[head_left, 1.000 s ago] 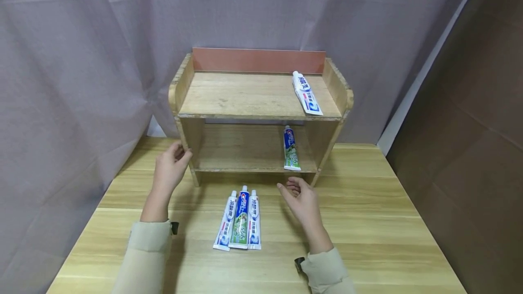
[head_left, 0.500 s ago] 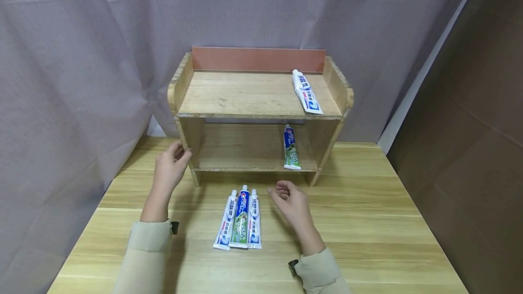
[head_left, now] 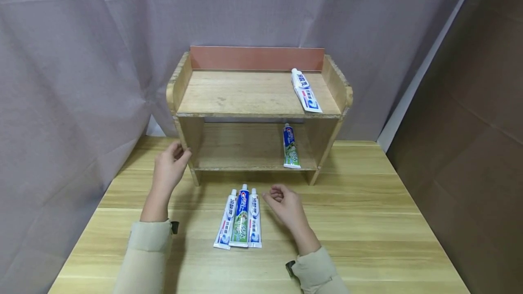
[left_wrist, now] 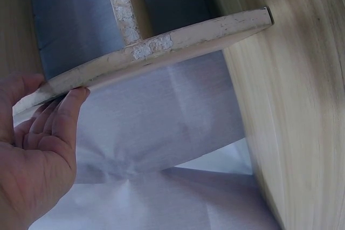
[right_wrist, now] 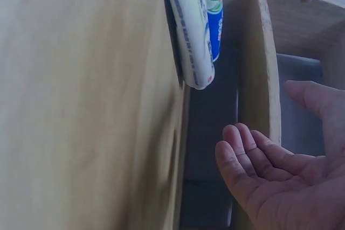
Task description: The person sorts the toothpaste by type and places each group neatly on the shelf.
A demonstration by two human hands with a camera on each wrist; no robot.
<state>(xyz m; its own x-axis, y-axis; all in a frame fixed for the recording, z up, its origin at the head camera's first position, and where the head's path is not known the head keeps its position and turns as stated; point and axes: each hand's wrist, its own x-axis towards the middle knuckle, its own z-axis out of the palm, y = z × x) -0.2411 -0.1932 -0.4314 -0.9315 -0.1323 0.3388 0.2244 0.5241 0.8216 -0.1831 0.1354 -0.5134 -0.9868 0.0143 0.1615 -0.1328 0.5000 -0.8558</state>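
My left hand [head_left: 169, 167] grips the front edge of the wooden shelf's left side panel [left_wrist: 156, 47], thumb on one face and fingers on the other. To the right of three toothpaste tubes, my right hand [head_left: 286, 208] hovers with relaxed fingers and holds nothing. Those tubes lie side by side on the table, caps toward the shelf: a white one [head_left: 226, 226], a blue-and-green one [head_left: 242, 221] in the middle and another white one [head_left: 255, 223] nearest the right hand. In the right wrist view, the right palm [right_wrist: 291, 192] faces up beyond the tube caps.
The two-tier wooden shelf [head_left: 237, 96] stands at the back of the table [head_left: 367, 221]. A white toothpaste tube [head_left: 306, 94] lies at the right of its top tier, and a blue-and-green tube [head_left: 290, 149] at the right of the lower one. Grey curtain [head_left: 253, 8] hangs behind.
My right hand has moved left, from below the shelf's right end toward the tubes on the table. The left hand keeps its hold on the shelf.
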